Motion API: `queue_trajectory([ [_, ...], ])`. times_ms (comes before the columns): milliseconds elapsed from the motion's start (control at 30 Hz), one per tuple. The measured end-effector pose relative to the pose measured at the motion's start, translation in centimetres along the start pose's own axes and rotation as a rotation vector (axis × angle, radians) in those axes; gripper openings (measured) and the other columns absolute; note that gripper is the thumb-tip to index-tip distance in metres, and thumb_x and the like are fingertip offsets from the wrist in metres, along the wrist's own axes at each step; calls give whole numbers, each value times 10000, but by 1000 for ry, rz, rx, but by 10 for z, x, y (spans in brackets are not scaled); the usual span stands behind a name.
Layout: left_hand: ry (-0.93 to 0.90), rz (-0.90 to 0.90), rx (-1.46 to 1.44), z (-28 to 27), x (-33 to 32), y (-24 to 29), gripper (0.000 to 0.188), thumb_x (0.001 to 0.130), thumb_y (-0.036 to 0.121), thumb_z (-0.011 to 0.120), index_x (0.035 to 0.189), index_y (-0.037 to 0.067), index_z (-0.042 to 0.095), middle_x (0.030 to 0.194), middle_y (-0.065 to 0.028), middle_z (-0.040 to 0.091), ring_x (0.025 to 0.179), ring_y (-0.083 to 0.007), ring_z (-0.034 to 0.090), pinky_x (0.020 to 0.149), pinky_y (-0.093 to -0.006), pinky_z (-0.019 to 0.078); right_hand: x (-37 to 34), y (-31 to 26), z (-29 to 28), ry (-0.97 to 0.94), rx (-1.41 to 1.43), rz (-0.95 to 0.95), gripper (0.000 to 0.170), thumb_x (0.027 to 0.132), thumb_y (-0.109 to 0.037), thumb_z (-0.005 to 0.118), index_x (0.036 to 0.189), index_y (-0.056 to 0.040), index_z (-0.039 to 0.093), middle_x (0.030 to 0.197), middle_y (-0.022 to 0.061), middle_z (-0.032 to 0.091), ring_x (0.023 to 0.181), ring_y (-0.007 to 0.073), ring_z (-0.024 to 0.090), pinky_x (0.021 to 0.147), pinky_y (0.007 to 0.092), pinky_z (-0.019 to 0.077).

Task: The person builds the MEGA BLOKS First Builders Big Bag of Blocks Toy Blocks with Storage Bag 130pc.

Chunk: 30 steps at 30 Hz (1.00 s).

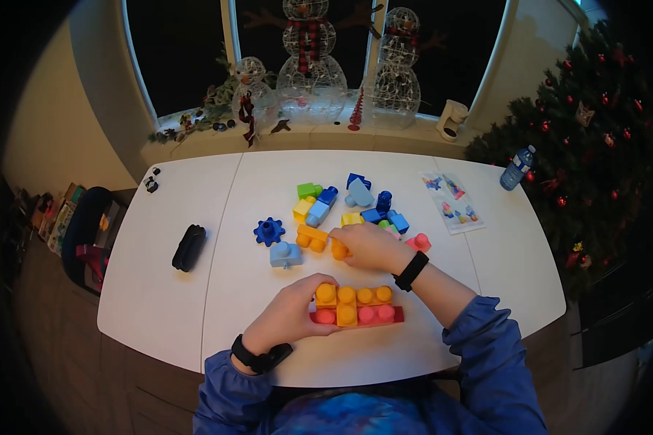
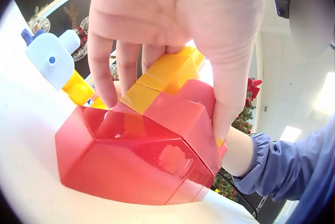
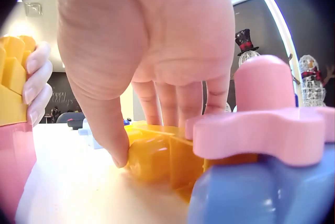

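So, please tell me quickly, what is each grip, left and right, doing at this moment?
Left grip: closed, holding the stack of yellow and red blocks.
Right grip: closed, holding an orange block.

“Happy” lettering (image 3: 61,96) on dark wall (image 3: 65,81)

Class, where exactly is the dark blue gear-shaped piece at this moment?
In the head view, left of centre, the dark blue gear-shaped piece lies on the white table, left of an orange block and just above a light blue block.
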<state>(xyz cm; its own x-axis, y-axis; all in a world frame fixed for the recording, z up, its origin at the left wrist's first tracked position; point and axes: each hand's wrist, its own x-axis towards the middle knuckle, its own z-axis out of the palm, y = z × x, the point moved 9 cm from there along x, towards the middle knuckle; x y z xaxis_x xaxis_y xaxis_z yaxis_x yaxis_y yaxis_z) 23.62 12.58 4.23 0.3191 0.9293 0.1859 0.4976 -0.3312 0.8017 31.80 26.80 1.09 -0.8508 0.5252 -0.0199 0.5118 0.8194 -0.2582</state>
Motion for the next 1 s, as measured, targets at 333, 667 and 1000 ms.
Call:
queue_trajectory([
  [333,0,8,-13,1,0,-2,698,708,245,939,1274,41,585,1231,-163,664,1133,-366,650,992,-396,526,-66,-15,-65,185,589,159,486,804,-181,812,1214,-22,606,947,138,716,900,265,723,829,356,567],
  [667,3,23,-18,0,0,1,684,708,216,931,1271,39,584,1220,-172,661,1116,-376,647,983,-396,525,-123,-42,-35,288,688,194,324,960,-263,731,1142,-24,609,918,142,740,865,270,746,720,363,561],
  [1000,-18,-15,-1,2,0,-3,719,695,187,948,1288,53,564,1238,-146,669,1130,-344,668,999,-373,532,-125,-45,-21,275,579,255,265,1035,-316,628,1110,-62,640,914,154,715,840,330,700,734,403,536],
])
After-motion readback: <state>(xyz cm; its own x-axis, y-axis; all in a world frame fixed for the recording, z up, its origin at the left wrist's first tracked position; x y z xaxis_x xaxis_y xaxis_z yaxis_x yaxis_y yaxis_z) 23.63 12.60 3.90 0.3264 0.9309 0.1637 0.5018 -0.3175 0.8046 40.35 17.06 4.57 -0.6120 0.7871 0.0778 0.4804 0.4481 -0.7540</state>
